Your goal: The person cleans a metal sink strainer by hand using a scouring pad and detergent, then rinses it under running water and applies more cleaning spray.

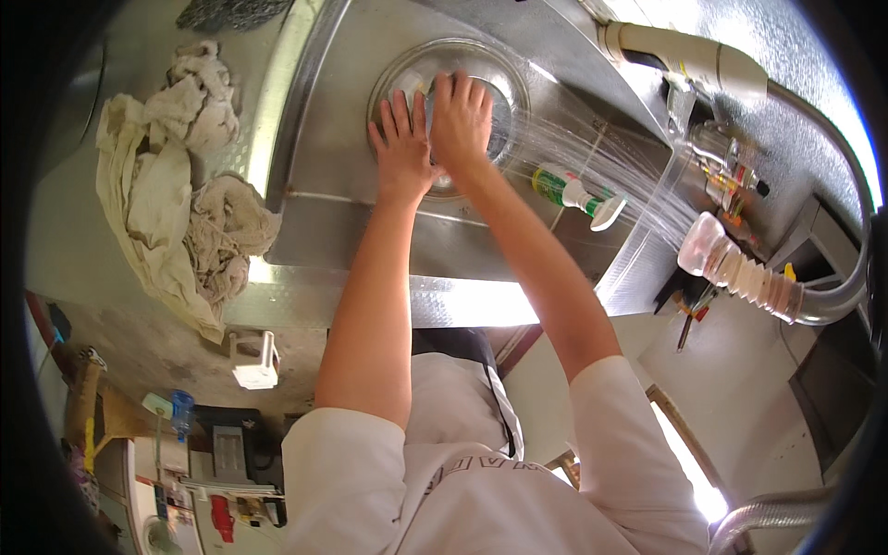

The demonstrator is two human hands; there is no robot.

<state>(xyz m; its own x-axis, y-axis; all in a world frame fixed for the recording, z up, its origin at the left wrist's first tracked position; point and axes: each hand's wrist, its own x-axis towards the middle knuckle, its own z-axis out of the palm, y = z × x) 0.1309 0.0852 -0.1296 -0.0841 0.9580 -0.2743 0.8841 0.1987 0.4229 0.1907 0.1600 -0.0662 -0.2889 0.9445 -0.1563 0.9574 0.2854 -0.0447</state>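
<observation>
Both hands are over a round, shiny metal dish or lid (pixel 449 50) on the floor of a stainless steel sink (pixel 326 166). My left hand (pixel 404 149) lies with fingers spread on its left part. My right hand (pixel 461 125) is beside it, fingers together and slightly bent; whether something is under the palm cannot be seen. Water sprays from a faucet head (pixel 701 244) with a ribbed neck at the right, reaching the dish beside my right hand. A green and white spray bottle (pixel 555 186) lies in the sink to the right of the dish.
Crumpled, damp-looking cloths (pixel 156 201) lie on the metal counter (pixel 62 208) at the left. A dark mesh item (pixel 232 12) is at the top left. Several bottles (pixel 728 166) stand beyond the sink's right edge. A white stool (pixel 255 361) is below the counter.
</observation>
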